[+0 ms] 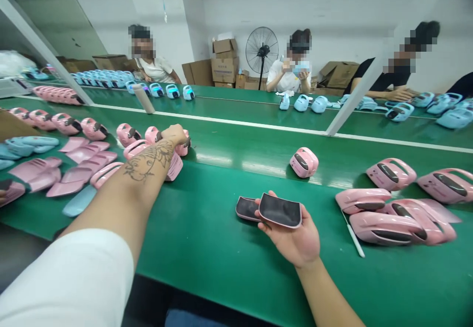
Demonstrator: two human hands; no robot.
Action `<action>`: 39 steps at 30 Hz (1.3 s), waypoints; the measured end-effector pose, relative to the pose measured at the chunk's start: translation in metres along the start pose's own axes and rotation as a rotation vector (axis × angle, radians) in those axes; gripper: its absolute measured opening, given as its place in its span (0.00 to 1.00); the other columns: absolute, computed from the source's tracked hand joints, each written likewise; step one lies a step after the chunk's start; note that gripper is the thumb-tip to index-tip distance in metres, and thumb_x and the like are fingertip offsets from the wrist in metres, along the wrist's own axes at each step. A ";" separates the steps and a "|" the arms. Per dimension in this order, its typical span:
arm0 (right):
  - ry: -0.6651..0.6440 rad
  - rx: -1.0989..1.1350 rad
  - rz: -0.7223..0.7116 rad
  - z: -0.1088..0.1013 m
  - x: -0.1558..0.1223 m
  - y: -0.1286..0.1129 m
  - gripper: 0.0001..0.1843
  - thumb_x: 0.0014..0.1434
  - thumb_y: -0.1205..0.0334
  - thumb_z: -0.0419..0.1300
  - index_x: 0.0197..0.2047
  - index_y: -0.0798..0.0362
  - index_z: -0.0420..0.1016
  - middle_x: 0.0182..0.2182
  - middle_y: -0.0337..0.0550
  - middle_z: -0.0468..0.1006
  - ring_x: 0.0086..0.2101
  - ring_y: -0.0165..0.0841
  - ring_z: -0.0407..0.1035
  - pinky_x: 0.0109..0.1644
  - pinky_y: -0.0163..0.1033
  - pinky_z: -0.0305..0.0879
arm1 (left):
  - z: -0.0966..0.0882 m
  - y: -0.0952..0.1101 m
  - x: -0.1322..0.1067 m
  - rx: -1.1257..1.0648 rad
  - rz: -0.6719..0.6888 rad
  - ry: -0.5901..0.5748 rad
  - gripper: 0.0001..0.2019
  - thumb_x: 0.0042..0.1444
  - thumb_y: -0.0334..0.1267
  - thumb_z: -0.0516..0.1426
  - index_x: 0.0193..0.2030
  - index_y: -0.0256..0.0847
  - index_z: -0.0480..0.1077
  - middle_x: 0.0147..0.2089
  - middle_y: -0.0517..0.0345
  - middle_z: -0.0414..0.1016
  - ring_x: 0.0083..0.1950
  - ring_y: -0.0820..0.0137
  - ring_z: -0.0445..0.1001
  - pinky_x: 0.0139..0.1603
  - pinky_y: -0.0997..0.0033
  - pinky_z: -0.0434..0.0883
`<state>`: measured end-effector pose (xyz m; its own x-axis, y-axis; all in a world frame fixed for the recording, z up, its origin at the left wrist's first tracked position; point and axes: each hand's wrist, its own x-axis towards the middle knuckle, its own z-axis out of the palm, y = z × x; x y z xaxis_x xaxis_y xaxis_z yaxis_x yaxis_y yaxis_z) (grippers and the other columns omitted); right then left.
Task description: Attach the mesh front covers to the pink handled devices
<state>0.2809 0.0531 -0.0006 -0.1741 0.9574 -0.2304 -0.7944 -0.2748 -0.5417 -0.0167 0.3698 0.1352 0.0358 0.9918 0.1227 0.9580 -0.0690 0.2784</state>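
My left hand (174,133) reaches far across the green bench, its fingers bent over a pink rounded plastic device (184,148) in the row; the fingertips are mostly hidden. Below the wrist shows a slotted pink piece (175,168). Near the middle of the bench, my right hand (295,238) is palm up, its thumb and fingers closed around a curved pink panel (280,210) with a dark inner face. Just left of it, a similar dark-lined panel (247,209) appears beside the fingers, partly covered; whether it touches them I cannot tell.
Pink handled housings (384,228) and a thin white stick (355,238) lie at right. One pink device (304,162) stands farther back. Loose pink panels (79,169) cover the left. A slanted white post (354,95) rises at right. Several people work behind a white strip (236,121).
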 end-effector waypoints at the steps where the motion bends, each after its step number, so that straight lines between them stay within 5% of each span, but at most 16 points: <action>1: -0.006 0.023 0.006 -0.002 -0.002 -0.001 0.37 0.67 0.30 0.48 0.68 0.43 0.71 0.64 0.52 0.78 0.57 0.48 0.78 0.66 0.58 0.67 | 0.000 0.003 0.004 0.009 -0.048 0.002 0.15 0.46 0.42 0.70 0.28 0.35 0.70 0.34 0.33 0.79 0.54 0.41 0.78 0.54 0.46 0.74; 6: -0.043 0.091 -0.031 -0.014 -0.009 -0.002 0.43 0.64 0.24 0.49 0.69 0.44 0.71 0.66 0.52 0.76 0.61 0.49 0.75 0.74 0.60 0.56 | 0.000 0.016 -0.020 -0.083 -0.077 0.020 0.11 0.42 0.37 0.68 0.30 0.37 0.72 0.40 0.39 0.82 0.49 0.47 0.81 0.49 0.57 0.76; 11: -0.071 0.010 -0.065 -0.013 -0.012 -0.008 0.41 0.66 0.27 0.49 0.70 0.43 0.68 0.69 0.50 0.72 0.65 0.47 0.71 0.78 0.59 0.47 | 0.025 0.011 -0.138 -0.345 -0.012 -0.037 0.10 0.53 0.42 0.60 0.39 0.40 0.71 0.34 0.54 0.81 0.33 0.64 0.81 0.33 0.70 0.74; 15: -0.094 -0.071 -0.043 -0.003 -0.023 -0.009 0.37 0.67 0.31 0.47 0.69 0.42 0.68 0.70 0.49 0.71 0.66 0.48 0.69 0.77 0.65 0.47 | 0.050 -0.003 -0.241 -0.527 -0.002 -0.100 0.10 0.54 0.44 0.61 0.36 0.40 0.70 0.32 0.59 0.78 0.31 0.68 0.77 0.31 0.71 0.71; 19: -0.077 -0.101 0.010 0.005 -0.042 0.003 0.37 0.68 0.32 0.43 0.69 0.43 0.68 0.73 0.48 0.66 0.68 0.50 0.67 0.74 0.70 0.54 | 0.060 -0.009 -0.301 -0.505 0.012 -0.168 0.09 0.54 0.45 0.62 0.36 0.42 0.73 0.31 0.62 0.76 0.32 0.69 0.73 0.33 0.71 0.67; 22: -0.051 -0.109 0.014 0.005 -0.055 0.015 0.39 0.67 0.32 0.43 0.69 0.46 0.69 0.72 0.50 0.68 0.65 0.50 0.70 0.75 0.66 0.53 | 0.060 -0.015 -0.311 -0.501 0.136 -0.290 0.17 0.53 0.51 0.66 0.42 0.42 0.74 0.34 0.61 0.76 0.34 0.68 0.73 0.36 0.69 0.69; 25: -0.018 -0.090 0.011 0.004 -0.064 0.028 0.41 0.66 0.29 0.45 0.67 0.48 0.70 0.69 0.50 0.72 0.62 0.48 0.74 0.76 0.61 0.53 | 0.066 -0.030 -0.298 -0.523 0.298 -0.366 0.35 0.47 0.53 0.71 0.60 0.43 0.71 0.53 0.52 0.77 0.49 0.61 0.77 0.49 0.65 0.75; 27: 0.004 -0.080 0.010 0.003 -0.067 0.037 0.41 0.66 0.28 0.46 0.66 0.48 0.71 0.67 0.52 0.74 0.61 0.49 0.75 0.75 0.61 0.55 | 0.078 -0.037 -0.283 -0.562 0.410 -0.422 0.50 0.44 0.49 0.73 0.73 0.45 0.61 0.71 0.45 0.67 0.66 0.52 0.72 0.64 0.57 0.72; 29: 0.026 -0.106 -0.003 0.002 -0.068 0.046 0.41 0.65 0.27 0.49 0.65 0.49 0.72 0.66 0.54 0.75 0.60 0.51 0.75 0.73 0.63 0.59 | 0.093 -0.040 -0.271 -0.614 0.480 -0.500 0.57 0.43 0.48 0.74 0.79 0.47 0.53 0.79 0.45 0.57 0.75 0.47 0.63 0.74 0.52 0.65; 31: 0.075 -0.191 -0.055 0.000 -0.068 0.056 0.39 0.63 0.29 0.56 0.64 0.49 0.72 0.66 0.54 0.74 0.60 0.52 0.75 0.69 0.63 0.65 | 0.107 -0.037 -0.268 -0.714 0.446 -0.526 0.58 0.43 0.50 0.74 0.79 0.46 0.53 0.78 0.47 0.61 0.75 0.46 0.63 0.76 0.51 0.63; 35: 0.242 -0.526 -0.254 0.002 -0.071 0.070 0.41 0.56 0.37 0.70 0.67 0.45 0.67 0.68 0.52 0.70 0.62 0.51 0.71 0.62 0.58 0.72 | 0.122 -0.020 -0.291 -1.106 0.154 -0.405 0.53 0.45 0.53 0.74 0.75 0.39 0.60 0.69 0.44 0.73 0.68 0.44 0.72 0.70 0.49 0.70; 39: 0.240 -0.905 -0.307 0.015 -0.079 0.078 0.46 0.57 0.36 0.70 0.71 0.46 0.62 0.68 0.54 0.69 0.59 0.49 0.71 0.62 0.59 0.71 | 0.121 0.001 -0.343 -1.543 -0.021 -0.387 0.43 0.60 0.56 0.66 0.77 0.44 0.56 0.77 0.44 0.63 0.75 0.46 0.65 0.73 0.49 0.67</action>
<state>0.2238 -0.0425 -0.0123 0.1677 0.9826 -0.0801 -0.0227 -0.0774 -0.9967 0.0062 0.0421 -0.0216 0.3242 0.9437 -0.0658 -0.2272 0.1452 0.9630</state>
